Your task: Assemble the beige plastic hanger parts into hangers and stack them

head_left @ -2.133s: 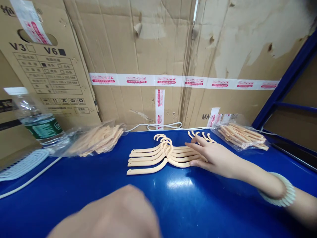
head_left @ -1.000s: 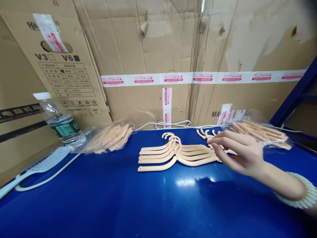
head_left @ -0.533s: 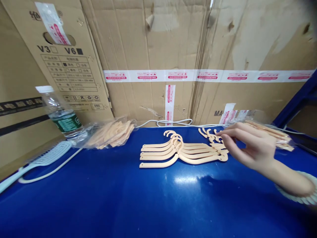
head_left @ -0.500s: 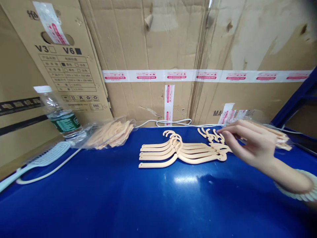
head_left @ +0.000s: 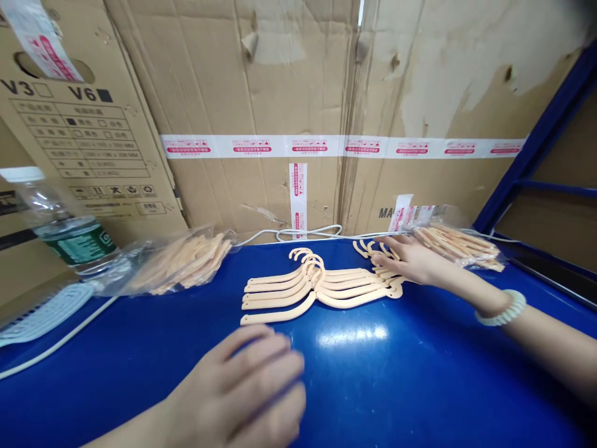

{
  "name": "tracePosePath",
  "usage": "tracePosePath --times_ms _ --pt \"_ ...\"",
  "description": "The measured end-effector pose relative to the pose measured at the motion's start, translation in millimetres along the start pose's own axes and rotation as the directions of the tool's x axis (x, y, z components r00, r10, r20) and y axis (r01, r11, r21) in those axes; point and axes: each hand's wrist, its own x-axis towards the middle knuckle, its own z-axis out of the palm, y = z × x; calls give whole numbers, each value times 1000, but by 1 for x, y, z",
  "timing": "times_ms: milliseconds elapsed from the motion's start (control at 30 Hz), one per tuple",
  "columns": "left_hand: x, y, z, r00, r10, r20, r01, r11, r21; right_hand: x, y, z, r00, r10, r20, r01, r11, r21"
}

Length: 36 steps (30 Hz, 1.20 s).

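My right hand (head_left: 410, 258) reaches over a group of loose peach hanger pieces (head_left: 361, 247) with curved hooks at the back right. Its fingers are spread and lie on or just above them; the exact contact is hidden. Beside it, several peach clothes hangers (head_left: 280, 311) lie in an overlapping row with their hooks pointing up and back. My left hand (head_left: 252, 392) is in the front, near the closest hanger. Its fingers are bent and smeared by motion, and whatever may be inside them is not visible.
Clear bags of peach pieces lie at left (head_left: 186, 264) and right (head_left: 461, 246). A water bottle (head_left: 77, 242) and a pale hairbrush (head_left: 51, 311) are at far left. A white cable (head_left: 308, 231) runs along the cardboard wall (head_left: 224, 193) behind the blue table (head_left: 354, 398).
My left hand has come into view at the front. My right hand has moved left onto the loose pieces with its fingers spreading. The whole view has shifted to the right.
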Motion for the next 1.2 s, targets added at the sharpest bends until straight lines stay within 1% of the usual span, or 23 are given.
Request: tracePosePath --times_ms 33,67,133,167,233,433,567,700,800,900,1000,1100,1200 --pt "6 -2 -3 999 -21 34 22 999 -25 1 -2 5 999 12 34 -12 1000 -23" --pt "11 -5 -4 995 -67 76 71 996 -59 2 -5 9 998 28 50 -26 999 -34" --pt "18 -11 -5 968 -200 154 221 967 -128 7 -9 15 995 66 77 -61 995 -74" --pt "19 -14 -5 951 -256 174 283 946 -157 10 -10 17 993 82 88 -73 993 -93" --pt "18 -17 -3 935 -298 193 334 921 -198 18 -11 21 990 88 109 -75 990 -118" --pt "11 -15 -1 955 -240 174 274 938 -213 35 -7 20 986 -9 165 25 995 -95" --pt "12 -15 -1 947 -248 203 288 937 -200 43 -11 20 978 -128 167 132 991 -17" --pt "12 -17 0 939 -248 238 293 939 -178 48 -19 23 953 -275 126 267 961 80" --pt "13 -16 0 939 -247 240 291 943 -164 52 -22 25 924 -376 63 365 920 141" --pt "12 -16 2 944 -252 213 286 947 -146 58 -19 26 899 -438 10 429 885 180" --pt "9 -16 5 946 -268 182 290 951 -108 62 -13 21 886 -463 -14 456 867 201" --pt "8 -16 6 946 -276 171 294 951 -90 51 -16 8 885 -463 -58 464 861 208" --pt "10 -16 5 950 -259 173 279 954 -105 20 -33 -6 876 -473 -92 481 844 238"
